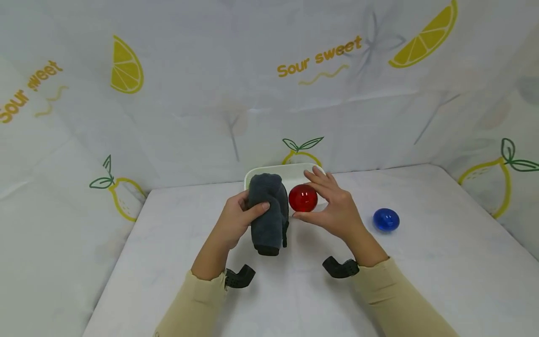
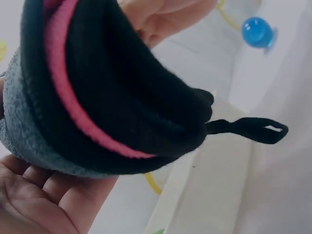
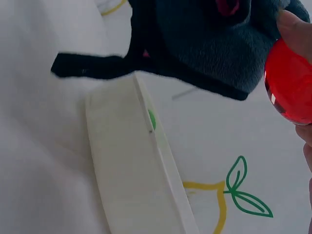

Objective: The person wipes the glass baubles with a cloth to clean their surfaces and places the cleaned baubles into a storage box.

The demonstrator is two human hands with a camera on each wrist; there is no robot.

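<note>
My left hand [image 1: 236,217] grips a folded dark grey cloth [image 1: 269,210], the thumb lying across its front. The cloth has black edging, and in the left wrist view its folds show a pink strip [image 2: 73,105] and a black hanging loop [image 2: 258,129]. With thumb and fingers, my right hand [image 1: 338,210] pinches a glossy red ball [image 1: 303,198] just right of the cloth. Both are held up in front of a white tray [image 1: 290,171], covering much of it. In the right wrist view the thumb [image 3: 295,31] lies over the top of the ball.
A glossy blue ball [image 1: 386,219] lies on the white-covered table [image 1: 421,281], to the right of my right hand. Behind the tray rises a white cloth backdrop [image 1: 189,117] with lemon prints. A bit of green [image 3: 152,119] shows at the tray's rim.
</note>
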